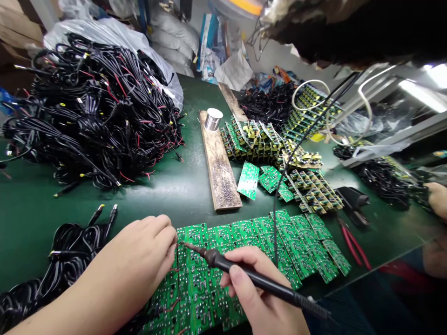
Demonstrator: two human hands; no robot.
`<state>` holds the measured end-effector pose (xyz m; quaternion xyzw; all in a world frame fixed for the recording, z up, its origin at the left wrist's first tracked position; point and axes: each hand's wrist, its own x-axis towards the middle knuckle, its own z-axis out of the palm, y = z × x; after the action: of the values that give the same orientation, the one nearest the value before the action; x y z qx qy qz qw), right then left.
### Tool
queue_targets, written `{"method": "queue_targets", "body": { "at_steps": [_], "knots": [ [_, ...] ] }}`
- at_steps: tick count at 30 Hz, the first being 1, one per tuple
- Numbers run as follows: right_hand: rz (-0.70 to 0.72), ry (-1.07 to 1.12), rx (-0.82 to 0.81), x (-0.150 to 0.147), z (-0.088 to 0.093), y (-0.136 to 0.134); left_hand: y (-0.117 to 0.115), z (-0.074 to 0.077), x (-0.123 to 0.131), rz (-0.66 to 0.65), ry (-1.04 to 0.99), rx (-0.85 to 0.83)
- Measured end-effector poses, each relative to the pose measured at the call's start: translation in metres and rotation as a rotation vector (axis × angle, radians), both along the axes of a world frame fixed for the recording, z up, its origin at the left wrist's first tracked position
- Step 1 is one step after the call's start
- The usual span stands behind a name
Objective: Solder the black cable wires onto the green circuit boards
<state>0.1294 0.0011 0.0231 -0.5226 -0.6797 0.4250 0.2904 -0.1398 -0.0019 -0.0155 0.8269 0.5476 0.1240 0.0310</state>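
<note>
The right hand (260, 291) grips a soldering iron (244, 274), its tip at the circuit boards (199, 284) on the desk (146, 200). The left hand (136, 251) curls at their edge; whether it grips anything is hidden. Black cables (94, 111) heap at ten o'clock.

We get bright, even light from a fluorescent tube (424, 90) at two o'clock, with pale glare on the green counter (391, 223) at three. A dark blurred mass (349, 28) fills one o'clock. Shadows are soft, the edges bow, and the left hand (131, 253) and right hand (256, 291) look sharp.
</note>
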Motion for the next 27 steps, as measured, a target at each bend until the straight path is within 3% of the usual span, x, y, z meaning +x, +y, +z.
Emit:
{"method": "queue_targets", "body": {
  "at_steps": [4,6,16,23,27],
  "knots": [
    [0.141,-0.096,0.253,0.000,0.008,0.002,-0.001,-0.002,-0.001,0.002,-0.002,0.019],
    [0.145,-0.106,0.343,-0.001,0.010,0.002,0.000,-0.002,-0.001,-0.007,0.001,0.037],
    [0.129,-0.096,0.358,-0.003,0.011,0.002,0.000,0.001,0.000,-0.034,0.029,0.082],
    [0.140,-0.089,0.512,-0.007,0.005,-0.002,0.001,-0.001,0.002,-0.061,0.063,0.196],
    [0.058,-0.133,0.554,0.003,0.002,-0.006,0.002,-0.001,0.001,-0.066,0.084,0.206]
  ]
}}
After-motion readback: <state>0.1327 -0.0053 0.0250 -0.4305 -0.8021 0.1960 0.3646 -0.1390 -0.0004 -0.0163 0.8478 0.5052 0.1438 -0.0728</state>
